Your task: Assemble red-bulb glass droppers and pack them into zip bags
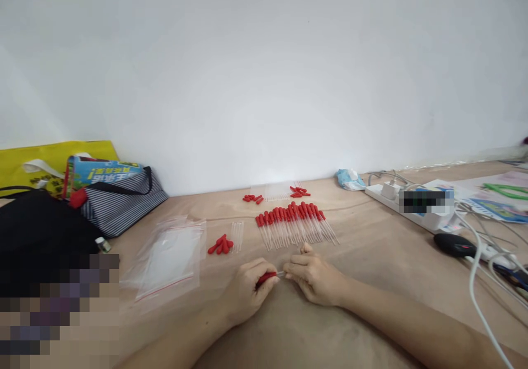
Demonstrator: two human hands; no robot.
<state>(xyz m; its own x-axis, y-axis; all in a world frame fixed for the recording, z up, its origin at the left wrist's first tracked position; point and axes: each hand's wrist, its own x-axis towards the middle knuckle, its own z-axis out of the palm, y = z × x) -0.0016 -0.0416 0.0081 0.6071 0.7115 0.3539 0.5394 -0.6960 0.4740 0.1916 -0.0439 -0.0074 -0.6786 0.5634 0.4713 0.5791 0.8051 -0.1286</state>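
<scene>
My left hand (252,287) is closed around a red rubber dropper bulb (266,278). Out of the bulb's right end runs a clear glass tube (281,274), pinched by the fingers of my right hand (310,278). Just beyond my hands lies a row of droppers (292,223), red bulbs pointing away and clear tubes towards me. A small heap of loose red bulbs (221,244) rests to the left, beside several bare glass tubes (237,237). Farther back, near the wall, are more red bulbs (252,198) and more tubes (277,192).
Clear zip bags (171,259) are stacked at left. Beyond them stand a striped bag (124,201), a yellow bag (49,160) and a black bag (37,231). On the right are a power strip (429,218), white cables (474,281), a black object (454,244) and a blue-white packet (350,179).
</scene>
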